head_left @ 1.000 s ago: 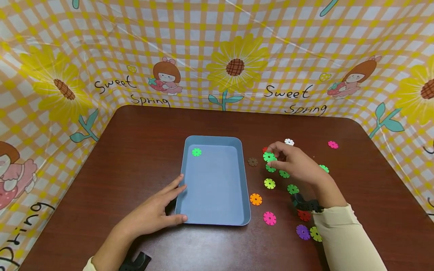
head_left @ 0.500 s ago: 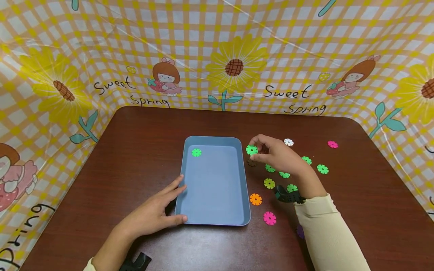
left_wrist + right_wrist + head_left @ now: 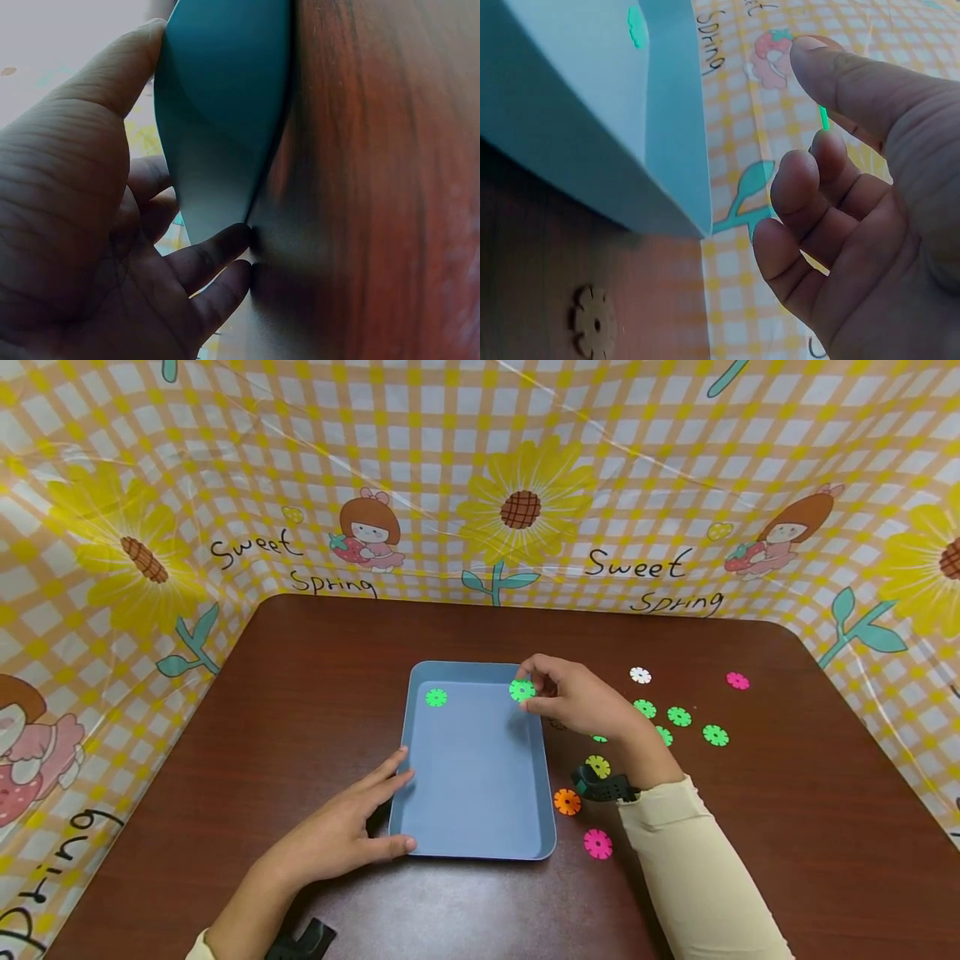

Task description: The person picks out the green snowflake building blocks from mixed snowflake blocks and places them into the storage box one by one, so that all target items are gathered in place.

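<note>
In the head view my right hand (image 3: pixel 573 697) pinches a bright green notched plastic disc (image 3: pixel 522 691) between thumb and fingers, above the right far corner of a shallow blue tray (image 3: pixel 472 777). The right wrist view shows only a thin green edge of that disc (image 3: pixel 824 118) beyond the thumb. Another green disc (image 3: pixel 436 697) lies flat inside the tray near its far left corner. My left hand (image 3: pixel 337 827) rests at the tray's left side, fingers extended and spread. In the left wrist view its thumb touches the rim (image 3: pixel 169 67) and lower fingertips reach the table beside the wall.
Loose discs lie right of the tray: white (image 3: pixel 640 675), pink (image 3: pixel 738 681), several green (image 3: pixel 679 717), yellow (image 3: pixel 597 767), orange (image 3: pixel 567 802) and brown (image 3: pixel 596 324). The right forearm hides part of that area. A checked cloth (image 3: pixel 420 460) stands behind the brown table (image 3: pixel 322 652).
My right hand has moved left with the green disc, from the scattered discs to over the tray's right edge. The left hand and tray stay put.
</note>
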`<state>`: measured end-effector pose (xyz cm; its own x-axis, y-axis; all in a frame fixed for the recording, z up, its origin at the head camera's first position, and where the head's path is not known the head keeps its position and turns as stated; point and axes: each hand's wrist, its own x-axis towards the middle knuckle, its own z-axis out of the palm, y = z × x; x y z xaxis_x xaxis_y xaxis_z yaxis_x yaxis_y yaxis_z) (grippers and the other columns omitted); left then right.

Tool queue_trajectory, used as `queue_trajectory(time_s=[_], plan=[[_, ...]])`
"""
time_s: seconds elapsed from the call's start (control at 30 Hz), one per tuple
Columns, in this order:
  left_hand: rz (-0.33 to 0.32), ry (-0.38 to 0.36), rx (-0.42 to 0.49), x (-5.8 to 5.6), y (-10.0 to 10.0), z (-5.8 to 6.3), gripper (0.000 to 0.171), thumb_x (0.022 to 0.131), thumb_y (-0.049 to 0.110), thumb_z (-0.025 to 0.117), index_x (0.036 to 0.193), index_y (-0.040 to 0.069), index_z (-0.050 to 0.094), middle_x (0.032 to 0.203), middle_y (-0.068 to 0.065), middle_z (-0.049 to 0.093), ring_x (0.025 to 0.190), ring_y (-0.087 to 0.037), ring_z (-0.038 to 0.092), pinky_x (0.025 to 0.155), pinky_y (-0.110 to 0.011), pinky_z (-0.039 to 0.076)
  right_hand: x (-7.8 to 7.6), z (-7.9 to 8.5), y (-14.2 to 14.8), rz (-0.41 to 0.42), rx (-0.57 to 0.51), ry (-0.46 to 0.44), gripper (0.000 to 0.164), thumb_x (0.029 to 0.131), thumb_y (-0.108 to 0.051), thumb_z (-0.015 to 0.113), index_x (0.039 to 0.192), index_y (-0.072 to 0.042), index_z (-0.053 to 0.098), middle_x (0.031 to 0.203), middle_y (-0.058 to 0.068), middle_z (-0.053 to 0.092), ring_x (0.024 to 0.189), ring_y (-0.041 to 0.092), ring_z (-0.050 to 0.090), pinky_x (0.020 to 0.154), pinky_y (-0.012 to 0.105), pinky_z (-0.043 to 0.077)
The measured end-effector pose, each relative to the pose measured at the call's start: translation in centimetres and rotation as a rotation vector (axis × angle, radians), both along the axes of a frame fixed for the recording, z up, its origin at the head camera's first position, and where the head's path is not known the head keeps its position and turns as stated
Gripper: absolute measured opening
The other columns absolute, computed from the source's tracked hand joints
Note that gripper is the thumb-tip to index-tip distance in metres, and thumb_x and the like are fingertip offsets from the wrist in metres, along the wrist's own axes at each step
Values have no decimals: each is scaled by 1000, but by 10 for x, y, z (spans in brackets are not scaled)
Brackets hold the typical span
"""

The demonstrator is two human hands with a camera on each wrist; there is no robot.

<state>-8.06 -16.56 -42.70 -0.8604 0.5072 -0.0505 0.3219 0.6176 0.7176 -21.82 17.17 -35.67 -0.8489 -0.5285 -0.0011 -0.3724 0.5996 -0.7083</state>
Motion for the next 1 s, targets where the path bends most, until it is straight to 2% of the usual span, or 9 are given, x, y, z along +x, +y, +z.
queue_trajectory(time_s=[0.23,0.37,0.63,0.8,1.0], plan=[[6,1,2,0,1,1,88,86,54,72,155,14,36,165,11,9,148,-17,19,112,-52,29,-5,-3,-19,40,-7,44,24,90,-11,75,109,-16,60,90,7,49,77,22,47,63,35,41],[5,4,-2,0,0,1,89,86,59,70,155,14,36,165,11,9,148,-17,19,112,-51,30,-8,-7,-30,61,-5,45,24,90,-12,76,108,-16,60,89,6,50,76,22,48,62,35,40],[3,11,5,-1,1,0,87,87,54,72,155,13,37,165,9,11,148,-17,20,112,-51,31,-15,-17,-50,122,4,35,23,91,-14,74,107,-11,59,89,3,51,71,19,48,62,32,38],[3,6,11,-1,2,0,86,87,53,72,155,14,37,166,9,11,148,-17,21,111,-51,31,-19,-24,-62,158,-4,29,29,91,-14,75,115,-8,60,86,4,49,71,19,48,63,31,40],[2,13,6,-1,1,0,86,87,55,71,154,13,37,166,8,11,148,-16,21,112,-50,31,-24,-29,-78,156,-10,-7,31,91,-13,74,117,-6,60,87,5,50,70,18,45,63,31,38]])
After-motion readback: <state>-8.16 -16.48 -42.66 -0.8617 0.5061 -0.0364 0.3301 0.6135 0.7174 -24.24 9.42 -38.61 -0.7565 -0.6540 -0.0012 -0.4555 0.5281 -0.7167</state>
